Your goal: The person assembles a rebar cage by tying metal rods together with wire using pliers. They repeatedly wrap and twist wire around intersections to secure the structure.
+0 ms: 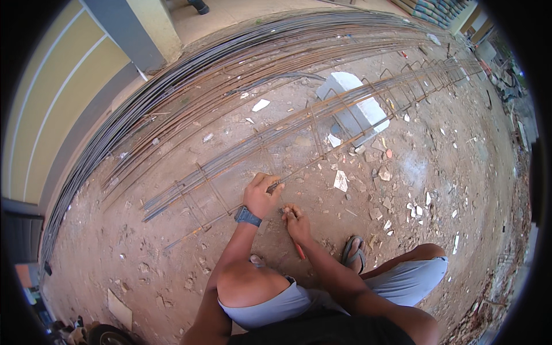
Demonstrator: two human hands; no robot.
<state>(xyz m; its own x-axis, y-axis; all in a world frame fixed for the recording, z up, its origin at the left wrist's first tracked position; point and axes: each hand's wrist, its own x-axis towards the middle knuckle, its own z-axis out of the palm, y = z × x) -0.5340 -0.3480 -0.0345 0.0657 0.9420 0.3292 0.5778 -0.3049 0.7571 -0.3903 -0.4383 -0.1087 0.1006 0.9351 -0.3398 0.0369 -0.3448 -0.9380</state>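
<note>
A long reinforcing-bar cage (247,144) with rusty stirrups slants from the lower left to the upper right, raised at one place on a pale grey block (346,81). My left hand (260,194), with a dark watch on its wrist, is closed around the cage's near bar (310,163), close to a dark piece of steel at the fingertips. Just below and to the right, my right hand (296,223) grips a tool with a red handle (300,250). Its head is hidden by the fingers, so its kind does not show. The hands are apart.
Long loose steel bars (144,95) lie in a curved-looking pile along the wall (63,86). White broken pieces (341,181) and stones litter the dirt. My sandalled foot (355,253) is right of my hands. Stacked bags (440,11) stand far right; a wheel (109,336) shows lower left.
</note>
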